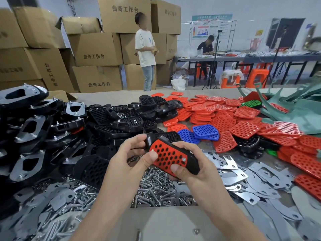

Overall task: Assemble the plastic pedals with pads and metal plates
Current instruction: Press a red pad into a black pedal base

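Over the near edge of the grey table (173, 223) and the bolt heap (152, 190), my left hand (128, 159) and right hand (191, 180) each grip the black pedal (192, 163), its red pad (166, 157) facing up.

Upper centre of your frame: top cardboard box (124, 16) reads 曲奇工作台 in black print. You get the same characters on the middle box (94, 47) and the lower box (98, 76). Sideways print on neighbouring boxes (50, 66): blurred. White T-shirt (145, 49): numeral 3. Wall poster (211, 26): too small to read.
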{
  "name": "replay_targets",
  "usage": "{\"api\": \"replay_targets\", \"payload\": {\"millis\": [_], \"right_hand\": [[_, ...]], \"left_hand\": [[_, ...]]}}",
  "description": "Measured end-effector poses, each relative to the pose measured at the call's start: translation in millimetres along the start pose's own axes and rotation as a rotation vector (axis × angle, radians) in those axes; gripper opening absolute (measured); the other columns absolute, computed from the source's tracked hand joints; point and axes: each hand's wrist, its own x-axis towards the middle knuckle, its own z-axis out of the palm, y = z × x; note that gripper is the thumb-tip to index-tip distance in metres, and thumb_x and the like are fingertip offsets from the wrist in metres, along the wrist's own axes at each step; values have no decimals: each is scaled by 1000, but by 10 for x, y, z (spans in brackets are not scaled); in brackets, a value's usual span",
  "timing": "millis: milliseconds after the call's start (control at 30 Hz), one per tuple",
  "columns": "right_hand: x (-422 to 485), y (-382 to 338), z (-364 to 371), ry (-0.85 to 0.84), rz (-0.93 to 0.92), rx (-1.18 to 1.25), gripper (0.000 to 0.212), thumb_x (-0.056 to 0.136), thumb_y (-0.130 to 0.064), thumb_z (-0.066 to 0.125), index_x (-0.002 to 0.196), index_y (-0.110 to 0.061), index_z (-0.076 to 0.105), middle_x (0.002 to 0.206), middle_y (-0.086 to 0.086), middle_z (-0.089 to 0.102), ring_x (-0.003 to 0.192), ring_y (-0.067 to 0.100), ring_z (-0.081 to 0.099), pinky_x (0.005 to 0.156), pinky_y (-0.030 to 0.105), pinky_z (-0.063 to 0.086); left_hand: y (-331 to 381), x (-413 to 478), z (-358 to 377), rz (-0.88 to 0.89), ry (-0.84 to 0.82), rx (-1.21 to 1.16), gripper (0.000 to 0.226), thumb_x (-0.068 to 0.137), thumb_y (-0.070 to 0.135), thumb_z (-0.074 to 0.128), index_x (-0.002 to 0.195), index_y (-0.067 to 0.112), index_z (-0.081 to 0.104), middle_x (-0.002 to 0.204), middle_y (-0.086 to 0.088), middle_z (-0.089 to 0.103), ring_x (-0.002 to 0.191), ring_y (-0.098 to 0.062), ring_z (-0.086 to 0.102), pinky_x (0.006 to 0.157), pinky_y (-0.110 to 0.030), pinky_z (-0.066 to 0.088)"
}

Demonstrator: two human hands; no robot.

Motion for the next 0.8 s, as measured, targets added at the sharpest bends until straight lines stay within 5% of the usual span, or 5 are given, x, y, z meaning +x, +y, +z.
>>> {"api": "replay_targets", "payload": {"millis": [100,333,800], "right_hand": [[-4,-12,-53,-34,33,29,54,94,8,65,100,-45,71,99,-11,74,96,15,73,77,30,61],[0,-19,-114,-77,83,87,47,93,8,66,104,-36,72,98,-3,74,87,15,74,68,28,61],[0,-4,-120,-77,81,70,48,93,7,66,102,-40,72,101,-4,74,93,20,75,69,30,62]], "left_hand": [[9,-10,-43,-18,-145,27,50,74,54,67,122,41,64,114,20,71,110,3,64,90,-19,49],[29,-14,-69,2,-239,33,51,74,58,62,120,37,62,112,22,70,107,4,64,82,-5,46],[56,-67,4,35,-225,35,47,78,56,53,120,34,58,102,28,67,91,6,65,78,-8,47]]}}
